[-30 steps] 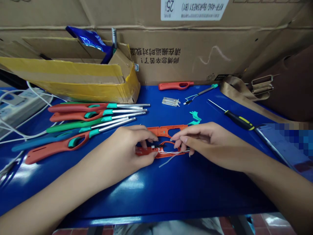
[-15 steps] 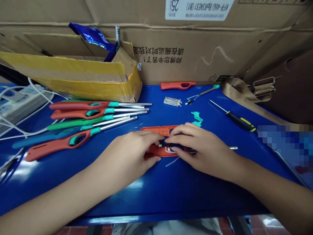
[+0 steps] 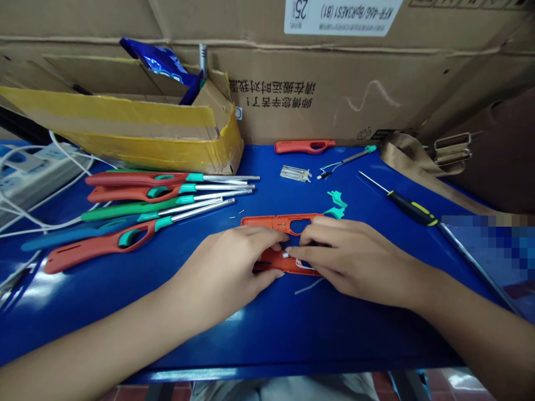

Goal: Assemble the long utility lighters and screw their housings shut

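My left hand (image 3: 240, 256) is closed on the left end of an orange lighter shell half (image 3: 271, 260), thumb along the near edge and fingers over the far side. My right hand (image 3: 355, 259) bends over the same half, its fingertips pinching a small part with a whitish end (image 3: 286, 254); the rest of that part is hidden. A white wire (image 3: 301, 264) curves beside the fingertips, and a thin clear tube (image 3: 309, 287) sticks out below. Just behind, a second orange shell half (image 3: 271, 221) lies with its inside up, close to both hands.
Several long-nosed lighters (image 3: 108, 242) lie at left, before a taped cardboard box (image 3: 167, 150). Behind are a red lighter body (image 3: 303, 146), a metal plate (image 3: 295, 173) and a lighter nozzle (image 3: 349, 159). A screwdriver (image 3: 412, 207), green trigger (image 3: 336, 199) and strap (image 3: 401, 153) lie right.
The shell half under my hands has shifted slightly right and nearer. The black part seen between my fingers is now mostly hidden, and the metal tube past my right hand no longer shows.
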